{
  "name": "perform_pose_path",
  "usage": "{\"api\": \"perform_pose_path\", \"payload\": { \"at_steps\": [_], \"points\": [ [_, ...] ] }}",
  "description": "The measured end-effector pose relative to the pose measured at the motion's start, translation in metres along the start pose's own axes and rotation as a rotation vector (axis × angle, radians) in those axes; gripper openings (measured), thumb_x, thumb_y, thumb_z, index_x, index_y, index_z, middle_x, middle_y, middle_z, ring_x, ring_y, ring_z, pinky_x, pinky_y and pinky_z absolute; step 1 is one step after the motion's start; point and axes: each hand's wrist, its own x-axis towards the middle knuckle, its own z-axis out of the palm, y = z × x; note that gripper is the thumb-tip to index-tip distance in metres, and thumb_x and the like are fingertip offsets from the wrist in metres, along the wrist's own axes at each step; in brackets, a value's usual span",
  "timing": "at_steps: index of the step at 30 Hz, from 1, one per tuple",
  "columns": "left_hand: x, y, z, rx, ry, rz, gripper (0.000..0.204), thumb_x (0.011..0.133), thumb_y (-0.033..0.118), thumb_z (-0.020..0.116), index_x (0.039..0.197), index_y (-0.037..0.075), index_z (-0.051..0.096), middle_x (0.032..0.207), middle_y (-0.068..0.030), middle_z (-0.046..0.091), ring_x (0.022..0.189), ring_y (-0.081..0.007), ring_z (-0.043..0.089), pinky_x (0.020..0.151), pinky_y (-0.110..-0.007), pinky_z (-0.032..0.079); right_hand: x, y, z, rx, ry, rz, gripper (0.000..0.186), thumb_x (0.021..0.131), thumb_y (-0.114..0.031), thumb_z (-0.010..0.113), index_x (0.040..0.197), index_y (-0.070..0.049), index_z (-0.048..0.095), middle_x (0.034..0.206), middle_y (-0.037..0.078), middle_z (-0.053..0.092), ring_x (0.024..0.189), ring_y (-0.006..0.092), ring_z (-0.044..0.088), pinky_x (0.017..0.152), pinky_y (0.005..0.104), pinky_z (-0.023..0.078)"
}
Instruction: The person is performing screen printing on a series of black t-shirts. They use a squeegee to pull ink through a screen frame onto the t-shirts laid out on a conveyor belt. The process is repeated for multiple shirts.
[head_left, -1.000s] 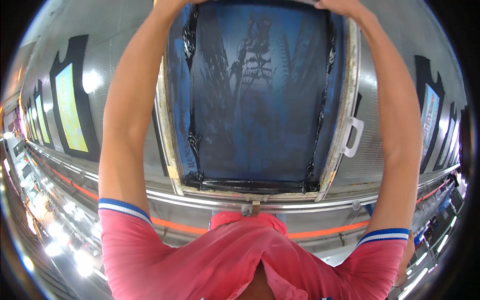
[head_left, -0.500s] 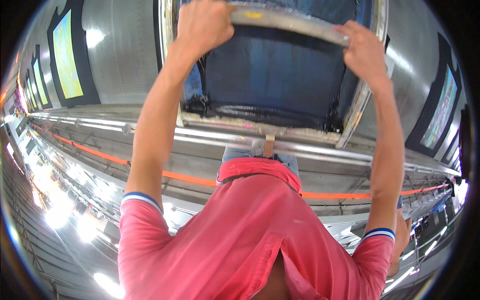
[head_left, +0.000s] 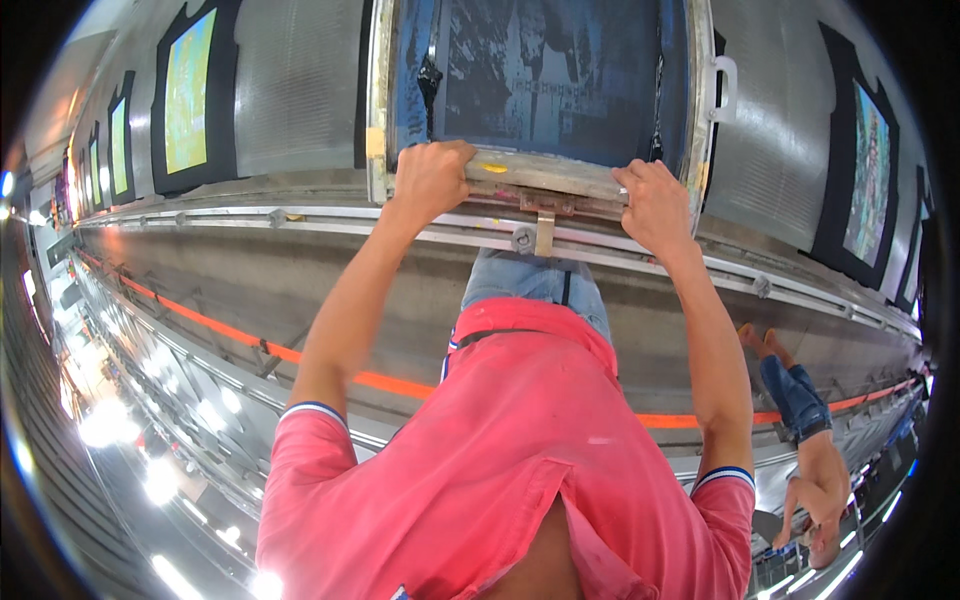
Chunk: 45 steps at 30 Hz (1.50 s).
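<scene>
Both my hands grip a long squeegee that lies across the near end of a screen-printing frame. My left hand is closed round its left end, and my right hand round its right end. The squeegee's blade is hidden beneath its bar. Beyond it, the blue-black mesh shows a faint streaked pattern. Thick black ink clings in strips along both sides of the mesh. On the frame's right side sits a white handle.
Black garments with bright prints lie flat on the grey table, one to the left and one to the right. Metal rails run along the table's near edge. An orange strip crosses behind me. Another person is at the right.
My hands have drawn the squeegee toward me, from the far part of the screen to its near end. The black ink film over the mesh has thinned, baring the pattern. Another person shows more fully at right.
</scene>
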Motion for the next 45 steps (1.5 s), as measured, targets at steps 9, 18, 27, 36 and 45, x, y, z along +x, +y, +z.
{"api": "perform_pose_path", "payload": {
  "at_steps": [9,18,27,36,45],
  "points": [
    [0.236,-0.058,-0.086,0.126,0.125,0.005,0.023,0.073,0.015,0.064,0.089,0.015,0.080,0.078,-0.0177,0.071,0.078,-0.0374,0.070,0.071,-0.046,0.057,0.232,0.109,-0.087,-0.116,-0.016,0.072,0.034,0.075,-0.004,0.054,0.101,-0.007,0.075,0.099,0.017,0.071,0.098,0.0361,0.067,0.087,0.0472,0.054],
    [0.410,-0.099,-0.160,0.211,0.144,-0.010,0.017,0.070,0.018,0.069,0.082,0.008,0.075,0.077,-0.0229,0.069,0.077,-0.0404,0.069,0.072,-0.050,0.055,0.421,0.216,-0.143,-0.276,-0.039,-0.080,0.024,0.059,-0.007,0.062,0.081,-0.003,0.072,0.080,0.025,0.068,0.081,0.0450,0.066,0.073,0.0500,0.052],
    [0.311,-0.077,-0.112,0.216,0.163,0.041,0.015,0.069,0.014,0.067,0.079,0.006,0.074,0.075,-0.0239,0.069,0.074,-0.0399,0.069,0.070,-0.049,0.055,0.310,0.151,-0.099,-0.164,-0.005,-0.058,0.019,0.062,-0.009,0.064,0.079,-0.005,0.072,0.085,0.019,0.071,0.087,0.0420,0.067,0.075,0.0490,0.054],
    [0.038,-0.022,-0.024,0.039,0.045,-0.054,0.031,0.069,0.011,0.063,0.095,0.018,0.078,0.072,-0.0181,0.070,0.067,-0.0366,0.069,0.061,-0.048,0.055,0.063,0.025,-0.021,-0.049,0.011,-0.098,0.029,0.071,-0.004,0.062,0.097,-0.008,0.073,0.091,0.010,0.062,0.096,0.0324,0.065,0.086,0.0408,0.055],
    [-0.093,0.042,-0.052,0.035,-0.068,-0.054,0.025,0.074,0.028,0.077,0.095,0.014,0.079,0.084,-0.0190,0.072,0.078,-0.0361,0.072,0.070,-0.047,0.056,-0.077,-0.059,-0.044,-0.034,-0.097,-0.027,0.029,0.076,-0.018,0.070,0.103,-0.006,0.072,0.100,0.013,0.066,0.104,0.0323,0.064,0.104,0.0414,0.047]
  ]
}}
